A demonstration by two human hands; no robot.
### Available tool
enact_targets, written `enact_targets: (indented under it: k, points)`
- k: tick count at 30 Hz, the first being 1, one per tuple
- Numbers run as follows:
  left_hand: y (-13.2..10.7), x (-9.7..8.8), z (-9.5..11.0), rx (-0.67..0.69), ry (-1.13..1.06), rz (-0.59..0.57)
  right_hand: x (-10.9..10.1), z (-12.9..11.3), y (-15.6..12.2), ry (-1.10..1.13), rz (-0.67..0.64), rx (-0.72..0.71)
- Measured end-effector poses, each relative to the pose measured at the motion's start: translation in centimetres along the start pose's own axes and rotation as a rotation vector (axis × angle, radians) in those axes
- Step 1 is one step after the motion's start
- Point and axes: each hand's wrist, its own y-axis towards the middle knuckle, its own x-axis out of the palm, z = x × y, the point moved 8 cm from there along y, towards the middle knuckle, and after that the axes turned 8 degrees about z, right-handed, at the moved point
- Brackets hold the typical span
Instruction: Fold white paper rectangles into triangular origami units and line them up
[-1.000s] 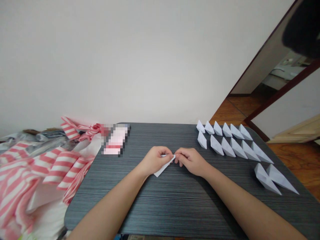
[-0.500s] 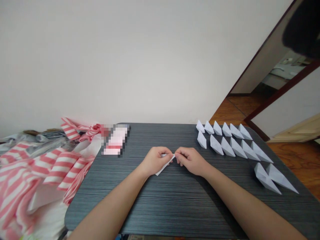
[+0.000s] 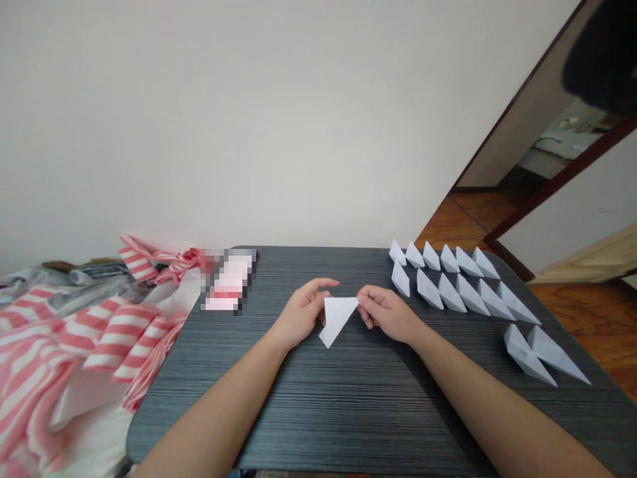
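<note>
A small folded piece of white paper [image 3: 337, 320], roughly triangular, is held above the dark table. Its upper right corner is pinched between the thumb and fingers of my right hand [image 3: 385, 309]. My left hand [image 3: 304, 309] is at the paper's left edge with its index finger stretched out and its thumb apart from it. Whether its lower fingers, partly behind the paper, touch it I cannot tell. To the right, folded white paper pieces [image 3: 450, 293] with pointed ends stand in two rows. Nearer me lie two more such paper pieces [image 3: 530, 357], side by side.
The dark, wood-grained table [image 3: 298, 411] meets a pale wall [image 3: 298, 133] at its far edge. A pixelated pink and white patch [image 3: 231, 282] covers something at the table's far left. Red-and-white striped cloth [image 3: 109, 332] is heaped left of the table. A doorway opens at right.
My left fingers have come off the paper and spread. The paper has turned so its flat triangular face shows, while my right hand keeps its pinch on the corner.
</note>
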Motion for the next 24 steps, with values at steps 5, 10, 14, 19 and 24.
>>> enact_targets:
  k: [5, 10, 14, 19, 24]
  points:
    - [-1.2, 2.3, 1.6, 0.188, 0.158, -0.159, 1.3, 0.1, -0.4, -0.013, -0.104, 0.020]
    - [-0.9, 1.4, 1.9, 0.231, 0.247, -0.063, 1.1, -0.3, -0.2, -0.042, -0.049, -0.027]
    - [-0.2, -0.1, 0.7, 0.159, 0.352, 0.040, -1.0, 0.0, 0.2, 0.064, 0.181, -0.040]
    - [-0.5, 0.3, 1.1, 0.212, 0.455, 0.028, -1.6, -0.2, 0.1, 0.052, 0.256, -0.114]
    - [-1.1, 1.0, 1.7, 0.249, 0.427, -0.001, -1.1, 0.2, 0.1, -0.078, 0.217, -0.147]
